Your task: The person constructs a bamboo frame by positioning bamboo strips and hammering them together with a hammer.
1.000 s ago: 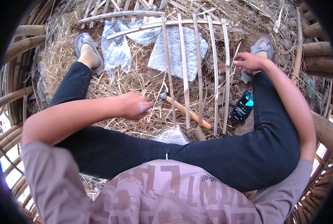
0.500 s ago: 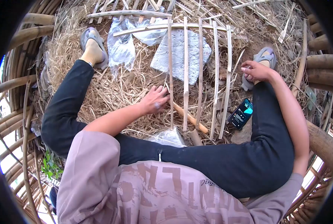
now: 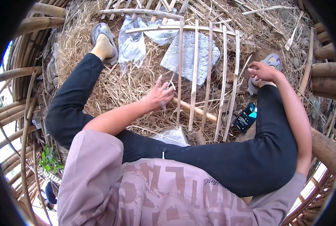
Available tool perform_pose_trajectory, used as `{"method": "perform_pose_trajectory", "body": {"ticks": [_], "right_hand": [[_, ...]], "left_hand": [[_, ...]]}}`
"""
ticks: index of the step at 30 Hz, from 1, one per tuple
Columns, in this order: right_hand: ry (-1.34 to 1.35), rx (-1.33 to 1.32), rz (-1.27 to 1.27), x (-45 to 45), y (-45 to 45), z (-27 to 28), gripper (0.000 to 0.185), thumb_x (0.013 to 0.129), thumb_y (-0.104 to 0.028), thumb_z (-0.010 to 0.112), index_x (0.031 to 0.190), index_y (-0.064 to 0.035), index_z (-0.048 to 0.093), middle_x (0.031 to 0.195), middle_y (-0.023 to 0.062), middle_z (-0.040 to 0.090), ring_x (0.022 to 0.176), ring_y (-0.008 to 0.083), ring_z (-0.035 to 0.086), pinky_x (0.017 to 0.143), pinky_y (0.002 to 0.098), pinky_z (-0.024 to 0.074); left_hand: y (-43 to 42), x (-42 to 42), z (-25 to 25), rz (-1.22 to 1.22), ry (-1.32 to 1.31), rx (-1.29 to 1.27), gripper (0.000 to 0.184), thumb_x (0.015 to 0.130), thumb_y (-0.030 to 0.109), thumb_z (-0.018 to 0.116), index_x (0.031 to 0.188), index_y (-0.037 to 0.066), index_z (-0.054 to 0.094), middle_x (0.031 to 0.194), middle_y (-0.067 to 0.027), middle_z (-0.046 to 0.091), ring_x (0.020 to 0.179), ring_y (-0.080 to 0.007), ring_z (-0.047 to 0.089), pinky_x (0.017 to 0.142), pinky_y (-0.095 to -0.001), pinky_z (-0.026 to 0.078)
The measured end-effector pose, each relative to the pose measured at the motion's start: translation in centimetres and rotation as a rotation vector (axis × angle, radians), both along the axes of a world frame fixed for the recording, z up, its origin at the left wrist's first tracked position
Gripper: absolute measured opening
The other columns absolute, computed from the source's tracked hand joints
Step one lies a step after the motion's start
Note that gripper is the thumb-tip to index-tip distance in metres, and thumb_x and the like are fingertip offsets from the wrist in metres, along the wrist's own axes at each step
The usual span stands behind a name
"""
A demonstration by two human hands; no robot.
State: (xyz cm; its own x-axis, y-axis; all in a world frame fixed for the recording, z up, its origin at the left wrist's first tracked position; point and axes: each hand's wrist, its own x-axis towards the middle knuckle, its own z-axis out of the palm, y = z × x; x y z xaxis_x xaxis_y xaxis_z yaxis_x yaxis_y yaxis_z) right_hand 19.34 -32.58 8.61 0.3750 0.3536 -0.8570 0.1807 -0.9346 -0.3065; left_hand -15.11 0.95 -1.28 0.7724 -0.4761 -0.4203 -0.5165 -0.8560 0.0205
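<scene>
My left hand [image 3: 159, 96] is low over the straw, gripping the near end of a round wooden stick [image 3: 198, 110] at its thumb side. Its other fingers are fanned out, and they partly hide that end. The stick runs right, beneath a lattice of split bamboo strips [image 3: 194, 75]. My right hand [image 3: 264, 71] hangs by my right foot, fingers loosely bent and apart, with nothing visible in them. A pale rough block [image 3: 190, 56] lies under the upper part of the strips.
A phone [image 3: 245, 118] with its screen lit lies by my right leg. Clear plastic sheeting [image 3: 132, 47] is spread near my left foot, and another piece [image 3: 173, 136] lies before my lap. Bamboo poles [image 3: 326, 71] curve around both sides. More bamboo strips lie at the top.
The view has shifted slightly. My left hand has lifted a little, with its fingers spreading, and the far end of the stick has swung upward. My right hand keeps nearly the same pose.
</scene>
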Motion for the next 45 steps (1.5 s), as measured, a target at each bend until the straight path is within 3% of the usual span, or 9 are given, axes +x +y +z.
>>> {"method": "perform_pose_trajectory", "body": {"ticks": [19, 20, 23, 25, 26, 31, 33, 41, 45], "right_hand": [[-0.044, -0.006, -0.046, 0.2, -1.3, 0.2, 0.045, 0.099, -0.040, 0.058, 0.133, -0.0105, 0.053, 0.091, 0.0047, 0.066, 0.070, 0.0100, 0.060, 0.058, 0.0276, 0.0481], [-0.042, -0.008, -0.048, 0.2, -1.3, 0.1, 0.046, 0.099, -0.040, 0.058, 0.133, -0.0104, 0.053, 0.091, 0.0047, 0.066, 0.071, 0.0102, 0.060, 0.058, 0.0277, 0.0481], [-0.042, -0.022, -0.047, 0.1, -0.8, 0.3, 0.046, 0.099, -0.041, 0.057, 0.133, -0.0102, 0.053, 0.092, 0.0045, 0.066, 0.071, 0.0107, 0.060, 0.058, 0.0281, 0.0480], [-0.050, -0.047, -0.039, -0.3, 0.1, 1.3, 0.046, 0.099, -0.041, 0.057, 0.133, -0.0100, 0.053, 0.092, 0.0046, 0.065, 0.070, 0.0112, 0.060, 0.058, 0.0284, 0.0479], [-0.042, -0.039, -0.016, -0.1, 0.3, 1.1, 0.046, 0.099, -0.041, 0.057, 0.132, -0.0096, 0.053, 0.092, 0.0049, 0.065, 0.070, 0.0115, 0.060, 0.058, 0.0284, 0.0480], [-0.033, 0.008, 0.031, 1.1, 1.0, -0.2, 0.043, 0.099, -0.037, 0.058, 0.130, -0.0068, 0.053, 0.094, 0.0069, 0.065, 0.072, 0.0132, 0.061, 0.060, 0.0293, 0.0497], [-0.070, 0.067, 0.027, 2.0, 0.7, -1.2, 0.041, 0.100, -0.033, 0.058, 0.127, -0.0035, 0.054, 0.094, 0.0080, 0.065, 0.073, 0.0150, 0.061, 0.064, 0.0314, 0.0522], [-0.056, 0.038, 0.044, 1.0, 1.1, 0.7, 0.043, 0.099, -0.033, 0.059, 0.127, -0.0007, 0.054, 0.103, 0.0122, 0.065, 0.089, 0.0172, 0.063, 0.070, 0.0316, 0.0548], [-0.050, 0.092, 0.015, 1.7, 0.1, -1.1, 0.042, 0.100, -0.032, 0.058, 0.127, -0.0007, 0.054, 0.104, 0.0125, 0.065, 0.085, 0.0166, 0.062, 0.067, 0.0312, 0.0539]], "left_hand": [[4.4, -1.2, 5.0, 0.149, -0.047, 0.277, 0.051, 0.091, 0.024, 0.055, 0.141, 0.016, 0.047, 0.149, -0.0160, 0.036, 0.136, -0.0454, 0.035, 0.110, -0.0773, 0.009], [3.2, -1.1, 7.2, 0.187, -0.048, 0.288, 0.052, 0.089, 0.023, 0.060, 0.139, 0.010, 0.051, 0.150, -0.0169, 0.037, 0.131, -0.0486, 0.041, 0.099, -0.0805, 0.027], [-1.4, 1.0, 11.7, 0.453, 0.560, 0.626, 0.047, 0.086, 0.019, 0.066, 0.130, 0.005, 0.061, 0.136, -0.0169, 0.056, 0.118, -0.0414, 0.059, 0.086, -0.0635, 0.052], [-2.4, 2.1, 15.6, 0.109, 0.720, 0.350, 0.035, 0.083, 0.014, 0.068, 0.116, 0.003, 0.070, 0.110, -0.0151, 0.071, 0.099, -0.0317, 0.070, 0.074, -0.0429, 0.060], [-2.8, 2.6, 17.0, 0.207, 0.665, 0.179, 0.027, 0.082, 0.011, 0.067, 0.107, 0.003, 0.072, 0.097, -0.0150, 0.074, 0.093, -0.0274, 0.073, 0.079, -0.0359, 0.059], [-1.3, 2.5, 4.9, 0.224, 0.203, -0.253, 0.018, 0.084, 0.012, 0.061, 0.100, 0.003, 0.063, 0.096, -0.0140, 0.066, 0.088, -0.0313, 0.067, 0.071, -0.0453, 0.053], [-0.4, 2.0, 1.8, 0.049, 0.153, -0.040, 0.025, 0.084, 0.014, 0.063, 0.107, 0.004, 0.061, 0.099, -0.0116, 0.064, 0.095, -0.0285, 0.063, 0.075, -0.0437, 0.050], [-0.4, 1.5, 0.2, 0.118, 0.172, 0.037, 0.027, 0.086, 0.016, 0.063, 0.112, 0.010, 0.061, 0.099, -0.0077, 0.064, 0.102, -0.0240, 0.058, 0.080, -0.0397, 0.045], [-0.1, 2.2, 0.6, 0.125, 0.359, -0.030, 0.023, 0.091, 0.018, 0.059, 0.112, 0.008, 0.060, 0.092, -0.0100, 0.067, 0.087, -0.0267, 0.068, 0.064, -0.0417, 0.055]]}}
